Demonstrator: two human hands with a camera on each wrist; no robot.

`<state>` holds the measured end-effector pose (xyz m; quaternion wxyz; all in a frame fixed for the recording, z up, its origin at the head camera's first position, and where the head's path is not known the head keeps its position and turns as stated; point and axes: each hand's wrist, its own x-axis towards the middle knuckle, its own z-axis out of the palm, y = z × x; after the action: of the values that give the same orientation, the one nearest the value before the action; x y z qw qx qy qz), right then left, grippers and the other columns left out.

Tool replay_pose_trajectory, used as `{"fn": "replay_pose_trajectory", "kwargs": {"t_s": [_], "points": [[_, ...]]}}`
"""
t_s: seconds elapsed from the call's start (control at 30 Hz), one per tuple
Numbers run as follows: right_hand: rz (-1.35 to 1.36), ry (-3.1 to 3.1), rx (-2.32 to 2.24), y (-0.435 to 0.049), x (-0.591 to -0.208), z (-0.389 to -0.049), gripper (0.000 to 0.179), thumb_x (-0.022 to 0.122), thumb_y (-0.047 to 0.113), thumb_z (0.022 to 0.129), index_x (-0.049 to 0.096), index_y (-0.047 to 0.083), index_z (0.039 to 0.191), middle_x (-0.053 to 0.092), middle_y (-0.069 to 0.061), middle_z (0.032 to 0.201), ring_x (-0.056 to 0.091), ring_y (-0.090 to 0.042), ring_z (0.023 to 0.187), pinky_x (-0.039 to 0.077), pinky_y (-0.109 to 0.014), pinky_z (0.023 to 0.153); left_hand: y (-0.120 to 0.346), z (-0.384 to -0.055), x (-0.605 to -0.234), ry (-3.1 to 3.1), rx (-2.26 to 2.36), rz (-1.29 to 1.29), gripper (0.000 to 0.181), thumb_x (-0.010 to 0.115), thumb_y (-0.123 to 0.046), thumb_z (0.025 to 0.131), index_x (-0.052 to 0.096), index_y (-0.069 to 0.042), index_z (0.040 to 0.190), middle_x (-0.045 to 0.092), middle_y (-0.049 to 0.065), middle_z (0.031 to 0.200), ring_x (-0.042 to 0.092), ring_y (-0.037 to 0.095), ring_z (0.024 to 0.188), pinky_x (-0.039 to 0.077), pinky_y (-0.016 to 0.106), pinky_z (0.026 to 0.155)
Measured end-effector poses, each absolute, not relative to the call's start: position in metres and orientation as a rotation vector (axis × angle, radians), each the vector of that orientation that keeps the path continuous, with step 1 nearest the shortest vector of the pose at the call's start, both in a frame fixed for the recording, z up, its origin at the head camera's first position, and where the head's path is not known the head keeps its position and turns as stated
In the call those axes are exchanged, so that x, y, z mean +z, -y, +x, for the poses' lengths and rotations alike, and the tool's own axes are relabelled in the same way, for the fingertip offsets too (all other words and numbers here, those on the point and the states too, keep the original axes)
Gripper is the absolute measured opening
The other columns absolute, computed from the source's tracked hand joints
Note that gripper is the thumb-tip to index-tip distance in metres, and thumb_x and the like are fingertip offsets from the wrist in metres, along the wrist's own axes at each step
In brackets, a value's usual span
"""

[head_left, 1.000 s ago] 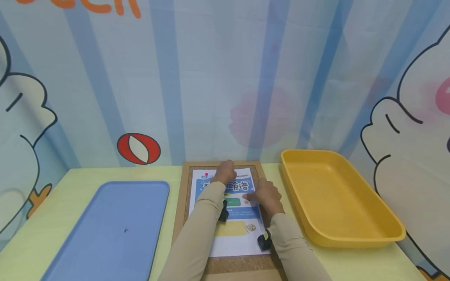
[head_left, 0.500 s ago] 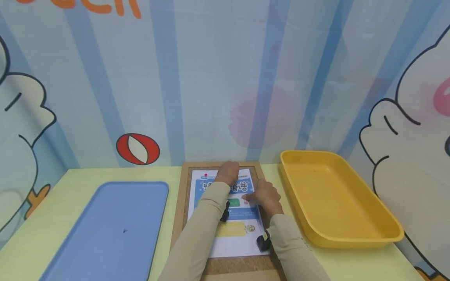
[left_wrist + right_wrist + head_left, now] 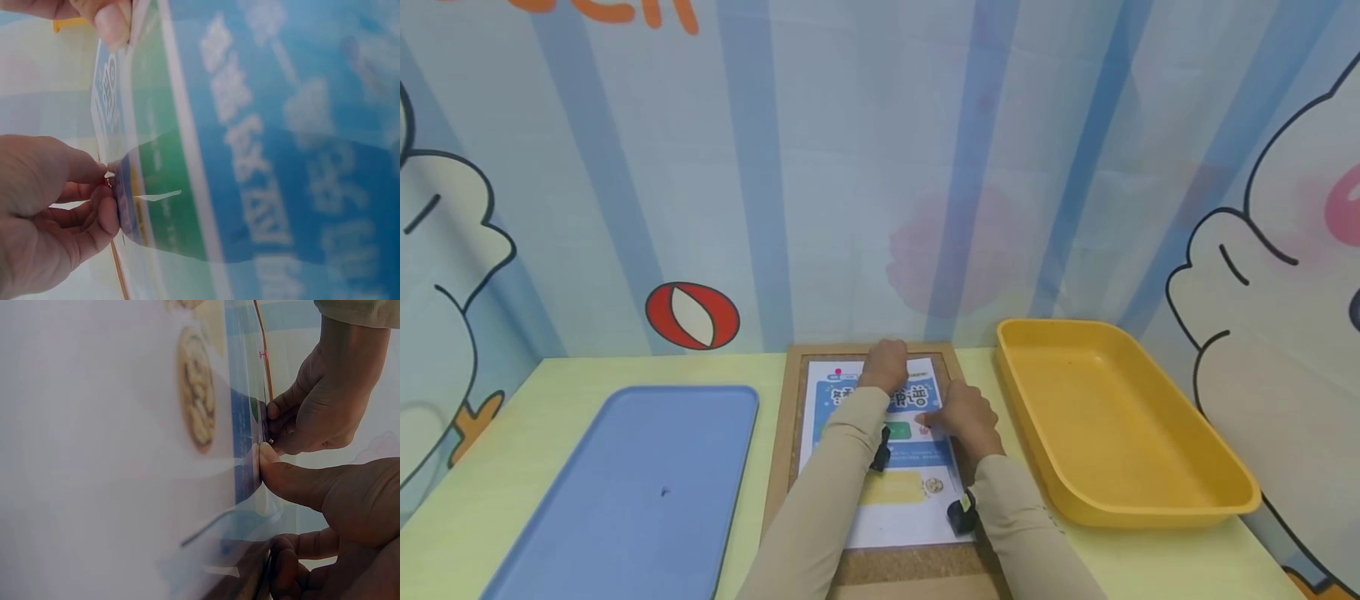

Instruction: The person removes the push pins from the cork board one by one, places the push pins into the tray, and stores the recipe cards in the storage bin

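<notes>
Pinching small reddish thing (image 3: 109,179), mostly hidden: left hand (image 3: 885,367), thumb against fingertips at upper part of printed sheet (image 3: 902,527), sleeved forearm slanting in from below. Right hand (image 3: 967,417) lower and to right, thumb pressed flat on sheet, fingers curled at right edge of framed corkboard (image 3: 910,567), gripping it. Sheet lies on corkboard, pink pin (image 3: 838,372) near upper left corner. Board sits on table (image 3: 512,442), between blue tray (image 3: 632,492) and yellow tub (image 3: 1112,425).
</notes>
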<state>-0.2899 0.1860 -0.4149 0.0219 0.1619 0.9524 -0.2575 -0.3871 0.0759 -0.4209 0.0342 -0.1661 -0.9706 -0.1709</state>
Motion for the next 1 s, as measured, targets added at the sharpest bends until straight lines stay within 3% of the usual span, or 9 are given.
{"fn": "replay_pose_trajectory", "kwargs": {"t_s": [0.7,1.0], "points": [[0.504,-2.945,-0.787,-0.1831,-0.4130,-0.2914,0.050,0.085,0.031,0.078,0.062,0.000,0.111,0.067,-0.015,0.094,0.061,-0.030,0.083,0.049,-0.049,0.081,-0.0713,-0.3928,-0.4212,2.987,-0.651,-0.390,0.014,0.067,-0.012,0.093,0.072,0.000,0.100,0.074,0.013,0.094,0.070,0.025,0.085,0.057,0.038,0.080],[0.509,-2.941,-0.792,-0.1856,-0.4149,-0.2905,0.054,0.085,0.031,0.078,0.061,0.000,0.115,0.066,-0.016,0.097,0.061,-0.031,0.086,0.049,-0.050,0.084,-0.0706,-0.3946,-0.4247,2.993,-0.703,-0.370,0.010,0.069,-0.006,0.089,0.071,0.000,0.096,0.073,0.015,0.096,0.069,0.028,0.089,0.057,0.039,0.084]]}}
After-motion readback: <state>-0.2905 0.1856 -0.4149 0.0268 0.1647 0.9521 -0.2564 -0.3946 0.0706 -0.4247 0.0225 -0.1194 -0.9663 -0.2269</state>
